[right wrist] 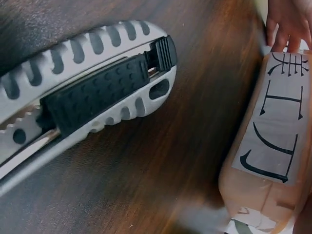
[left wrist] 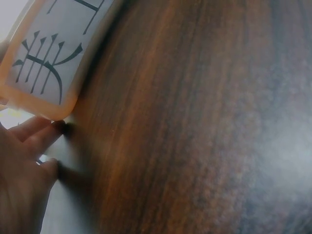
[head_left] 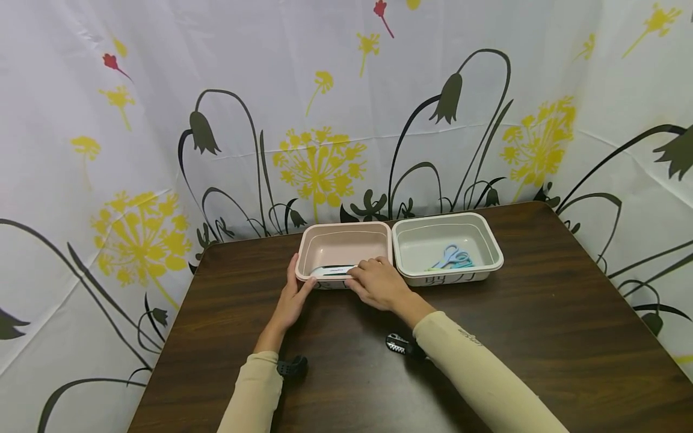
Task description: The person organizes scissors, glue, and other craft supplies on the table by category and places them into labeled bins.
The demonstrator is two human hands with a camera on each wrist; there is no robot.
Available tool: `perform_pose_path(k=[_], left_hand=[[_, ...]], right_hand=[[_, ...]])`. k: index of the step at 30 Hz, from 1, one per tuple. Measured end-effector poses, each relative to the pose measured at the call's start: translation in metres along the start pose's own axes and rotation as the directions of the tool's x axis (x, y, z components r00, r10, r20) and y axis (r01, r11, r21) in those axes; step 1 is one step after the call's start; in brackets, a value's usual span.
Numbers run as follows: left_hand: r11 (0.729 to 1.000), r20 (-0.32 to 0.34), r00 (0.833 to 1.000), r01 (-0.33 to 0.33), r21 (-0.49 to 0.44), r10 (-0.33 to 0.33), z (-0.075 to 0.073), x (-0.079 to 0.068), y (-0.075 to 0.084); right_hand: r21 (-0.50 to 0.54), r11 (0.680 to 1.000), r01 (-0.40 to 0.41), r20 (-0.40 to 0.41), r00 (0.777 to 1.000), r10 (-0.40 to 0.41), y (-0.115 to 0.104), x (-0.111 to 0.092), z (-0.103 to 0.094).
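Note:
In the head view, a pink plastic bin point(head_left: 346, 233) stands at the back of the table. My left hand point(head_left: 289, 300) holds its front left corner, thumb at the front rim and fingers along the left side. Over the front wall, my right hand point(head_left: 379, 284) pinches the right end of a slim white utility knife point(head_left: 331, 270) with a dark edge. That knife lies lengthwise inside the front of the bin; its gripped end is hidden. A silver-and-black utility knife point(right wrist: 92, 73) rests on the table below the right forearm, close up in the right wrist view.
To the right stands a pale grey bin point(head_left: 489, 240) holding light blue scissors point(head_left: 450, 257) and other small items. Labels with black characters are on both bins' fronts. Behind the dark wooden table point(head_left: 335, 373) hangs a flowered curtain point(head_left: 346, 90).

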State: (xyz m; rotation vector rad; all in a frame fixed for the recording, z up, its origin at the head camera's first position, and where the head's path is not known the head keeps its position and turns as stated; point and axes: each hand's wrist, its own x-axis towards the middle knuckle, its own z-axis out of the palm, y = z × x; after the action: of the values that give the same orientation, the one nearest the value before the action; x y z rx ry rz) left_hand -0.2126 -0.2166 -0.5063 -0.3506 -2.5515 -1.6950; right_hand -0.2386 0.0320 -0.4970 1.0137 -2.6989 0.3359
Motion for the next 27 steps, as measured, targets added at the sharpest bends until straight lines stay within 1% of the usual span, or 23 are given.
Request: perform_pose_path(k=[7,10,16,20,24,27], left_hand=[[0.999,0.005,1.0,-0.03,-0.013,0.03,0.0,0.0,-0.003],[0.999,0.006,0.999,-0.034,-0.023,0.034,0.001,0.0,-0.003],[1.0,-0.002,1.0,-0.029,-0.011,0.029,0.001,0.0,-0.003],[0.999,-0.002,0.999,-0.036,-0.021,0.036,0.001,0.0,-0.003],[0.999,-0.001,0.999,-0.046,-0.025,0.046,0.001,0.0,-0.003],[0.999,-0.002,0.999,-0.045,-0.019,0.045,0.001,0.0,-0.003]], right_hand=[[-0.015,1.0,0.02,-0.029,0.999,-0.02,-0.001,-0.003,-0.004],[-0.015,1.0,0.007,-0.039,0.999,-0.008,0.0,-0.005,-0.004],[-0.019,1.0,-0.018,-0.066,0.998,0.016,-0.001,-0.009,-0.001],[-0.043,0.999,-0.017,-0.102,0.995,0.013,-0.005,-0.013,-0.004],[-0.046,0.999,0.003,-0.149,0.989,-0.01,-0.012,-0.019,-0.009],[-0.05,0.999,0.019,-0.167,0.986,-0.027,-0.018,-0.025,-0.014]])
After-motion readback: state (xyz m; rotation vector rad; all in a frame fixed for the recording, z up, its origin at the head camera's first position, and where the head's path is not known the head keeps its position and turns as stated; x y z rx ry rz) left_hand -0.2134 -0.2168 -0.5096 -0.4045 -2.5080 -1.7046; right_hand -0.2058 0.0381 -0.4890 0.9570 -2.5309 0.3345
